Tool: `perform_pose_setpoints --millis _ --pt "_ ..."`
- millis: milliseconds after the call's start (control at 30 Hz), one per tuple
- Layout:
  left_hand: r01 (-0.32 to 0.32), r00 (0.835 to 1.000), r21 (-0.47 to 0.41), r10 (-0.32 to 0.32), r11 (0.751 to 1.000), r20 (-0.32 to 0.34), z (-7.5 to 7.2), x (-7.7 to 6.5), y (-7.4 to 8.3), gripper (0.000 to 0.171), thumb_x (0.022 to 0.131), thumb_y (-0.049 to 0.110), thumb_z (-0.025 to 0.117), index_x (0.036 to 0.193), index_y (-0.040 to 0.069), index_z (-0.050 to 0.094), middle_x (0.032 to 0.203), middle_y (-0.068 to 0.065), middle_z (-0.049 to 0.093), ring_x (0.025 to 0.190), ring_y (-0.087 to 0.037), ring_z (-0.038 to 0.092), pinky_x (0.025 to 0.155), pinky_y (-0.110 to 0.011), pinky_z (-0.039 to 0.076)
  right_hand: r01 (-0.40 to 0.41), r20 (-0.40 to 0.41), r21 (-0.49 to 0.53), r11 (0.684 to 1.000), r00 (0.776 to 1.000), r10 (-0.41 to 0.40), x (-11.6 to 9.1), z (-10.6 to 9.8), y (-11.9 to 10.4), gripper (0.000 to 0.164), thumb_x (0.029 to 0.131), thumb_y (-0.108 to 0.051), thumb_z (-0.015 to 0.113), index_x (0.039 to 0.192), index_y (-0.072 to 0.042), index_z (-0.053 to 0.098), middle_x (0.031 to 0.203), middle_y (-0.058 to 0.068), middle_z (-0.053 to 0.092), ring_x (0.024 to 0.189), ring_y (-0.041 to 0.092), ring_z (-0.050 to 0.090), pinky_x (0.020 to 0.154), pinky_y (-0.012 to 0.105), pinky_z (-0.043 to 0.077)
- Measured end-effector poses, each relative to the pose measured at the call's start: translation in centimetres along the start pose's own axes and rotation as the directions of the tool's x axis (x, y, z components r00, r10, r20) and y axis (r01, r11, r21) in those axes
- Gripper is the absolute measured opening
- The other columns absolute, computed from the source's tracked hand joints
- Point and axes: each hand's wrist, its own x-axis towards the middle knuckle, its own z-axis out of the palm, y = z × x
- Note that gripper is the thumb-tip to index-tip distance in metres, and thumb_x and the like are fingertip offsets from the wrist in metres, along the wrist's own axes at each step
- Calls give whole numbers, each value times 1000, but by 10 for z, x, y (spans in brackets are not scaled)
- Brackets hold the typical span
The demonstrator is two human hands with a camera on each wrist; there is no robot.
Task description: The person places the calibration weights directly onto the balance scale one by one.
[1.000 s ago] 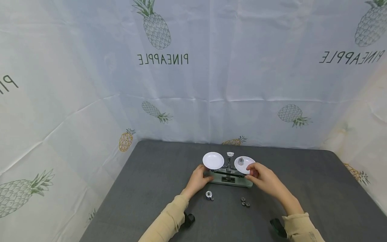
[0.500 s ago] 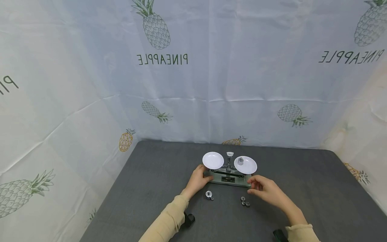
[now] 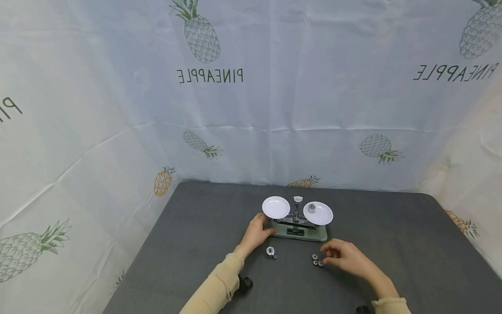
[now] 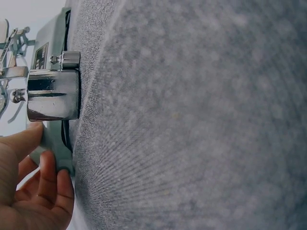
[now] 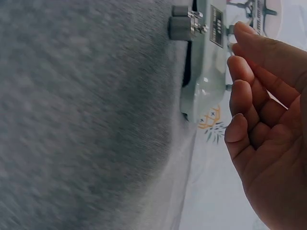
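Note:
A balance scale point(image 3: 313, 236) with a green base and two white pans stands near the middle of the table. My left hand point(image 3: 255, 233) grips the left end of its base between thumb and fingers. On the right pan point(image 3: 324, 214) sits a metal weight point(image 3: 311, 208); the left pan point(image 3: 276, 207) bears nothing. My right hand point(image 3: 347, 258) hovers in front of the scale's right end, fingers loosely bent and holding nothing. Close to its fingertips, three small metal weights point(image 3: 315, 257) stand in a cluster. In the right wrist view that hand point(image 5: 276, 124) overlaps the scale's end.
A larger cylindrical weight point(image 3: 270, 251) and a tiny one point(image 3: 275, 257) stand on the dark grey table point(image 3: 188, 244) before the scale's left half. Behind the table's far edge hangs a pineapple-printed curtain point(image 3: 313, 87).
My right hand has left the right pan and come down toward the person, close to the three small weights. My left hand has stayed at the scale's base.

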Motion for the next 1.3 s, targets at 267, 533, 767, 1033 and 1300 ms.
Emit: perform_pose_setpoints --millis 267,533,767,1033,1300 --pt "-3 1000 -3 3 1000 5 -2 -1 1 37 78 20 74 110 4 63 109 -13 60 78 -16 56 69 -28 46 -57 97 37 998 994 53 -3 10 2 17 76 -16 74 88 -9 66 71 -13 54 64 -9 44 54 18 39" --pt "2 1000 0 -2 1000 15 -2 0 0 36 79 22 74 109 4 63 108 -12 59 76 -14 53 68 -27 45 -112 144 45 993 984 105 -2 12 1 18 75 -15 74 89 -8 65 71 -11 53 62 -8 43 54 18 39" --pt "-87 996 -41 86 995 -28 1 -2 -8 37 82 28 70 108 3 63 105 -13 59 72 -10 50 65 -26 43 -123 171 74 990 979 109 -3 13 0 18 76 -13 73 90 -7 64 71 -8 54 62 -7 42 54 18 38" --pt "-38 999 -45 37 998 -11 -1 -3 -5 37 79 23 73 108 2 63 107 -14 59 72 -12 52 65 -26 44 -94 161 78 993 984 81 -3 15 4 14 77 -11 71 88 -6 63 71 -9 55 63 -8 43 53 18 39" --pt "7 1000 -7 -6 1000 21 -4 -1 2 37 79 22 73 110 4 63 110 -12 59 74 -13 54 67 -24 45 -111 168 70 991 981 98 -3 15 5 12 80 -11 70 88 -7 63 73 -10 55 65 -8 44 55 18 40"
